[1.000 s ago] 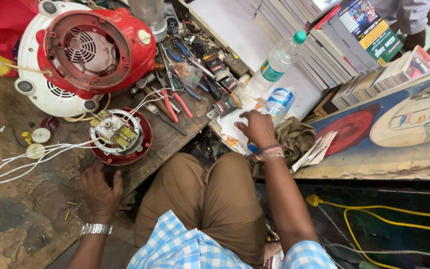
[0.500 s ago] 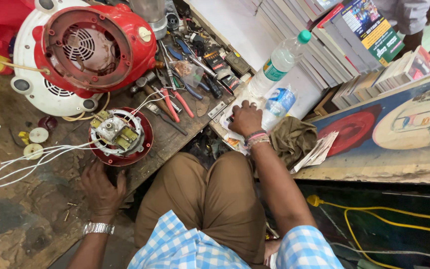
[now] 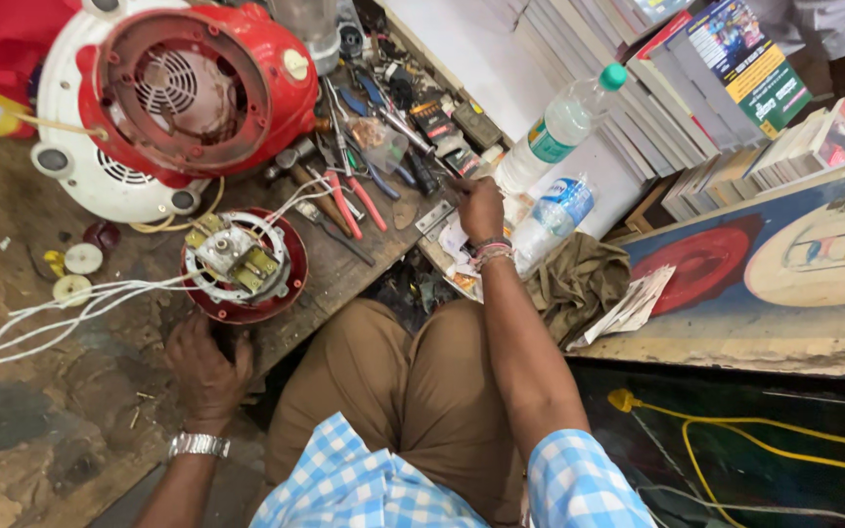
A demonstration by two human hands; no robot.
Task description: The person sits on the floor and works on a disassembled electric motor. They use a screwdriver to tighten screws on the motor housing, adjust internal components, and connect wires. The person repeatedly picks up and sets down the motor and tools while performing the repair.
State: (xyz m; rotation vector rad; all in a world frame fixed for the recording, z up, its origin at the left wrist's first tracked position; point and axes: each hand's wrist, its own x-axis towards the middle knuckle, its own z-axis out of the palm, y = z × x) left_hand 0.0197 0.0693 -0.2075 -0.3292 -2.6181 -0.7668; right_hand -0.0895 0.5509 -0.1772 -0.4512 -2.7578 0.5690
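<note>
Nearest the camera: blue-and-white checked shirt and brown trousers of the seated person. Left hand, wristwatch on the wrist, rests palm-down on the worn wooden workbench, fingers spread and flat, holding nothing; fingertips lie just near the red motor base, which sits left of centre on the bench with its winding and terminals exposed. White wires trail from that base to the left across the bench. Right hand, bangles at the wrist, reaches to the far right edge of the bench among papers and small parts; fingers curled together, and whether they pinch anything cannot be told from this view. Just right of that hand: a small plastic water bottle lying against an olive cloth. Between the two hands: red-handled pliers and assorted hand tools. Farther left: red and white appliance housing, open side up. Farther right: a taller green-capped bottle leaning on stacked books.
</note>
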